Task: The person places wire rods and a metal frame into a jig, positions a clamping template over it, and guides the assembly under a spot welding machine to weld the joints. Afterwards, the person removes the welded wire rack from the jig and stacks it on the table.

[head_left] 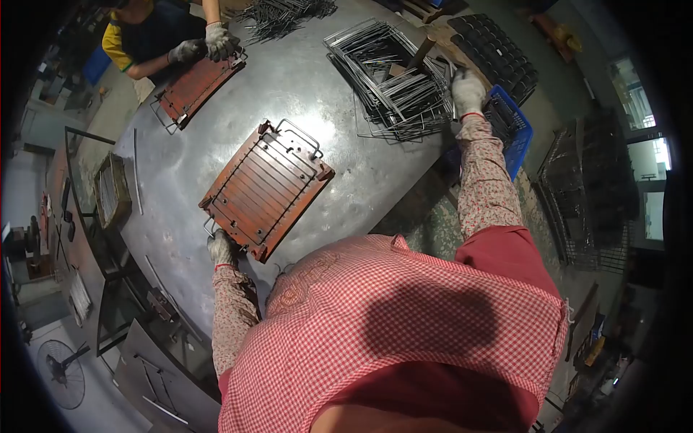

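Observation:
My left hand (222, 249), in a pale work glove, is at the lower left corner of a red-brown slotted jig (267, 189), beside a bent wire handle; its fingers are partly hidden. Thin metal rods lie across the jig, and a wire loop (299, 137) sticks out at its upper end. My right hand (468, 92), also gloved, is stretched out to the right edge of the metal table, beside a pile of wire frames (393, 79) and above a blue basket (514, 133). Whatever its curled fingers hold is too small to make out.
Across the metal table (173, 209), a co-worker's gloved hands (206, 47) are at a second red jig (195, 90). Loose wire parts (281, 16) lie at the far edge. Black rolled pieces (494, 54) stand past the frame pile. A wooden-edged box (112, 189) stands at the left.

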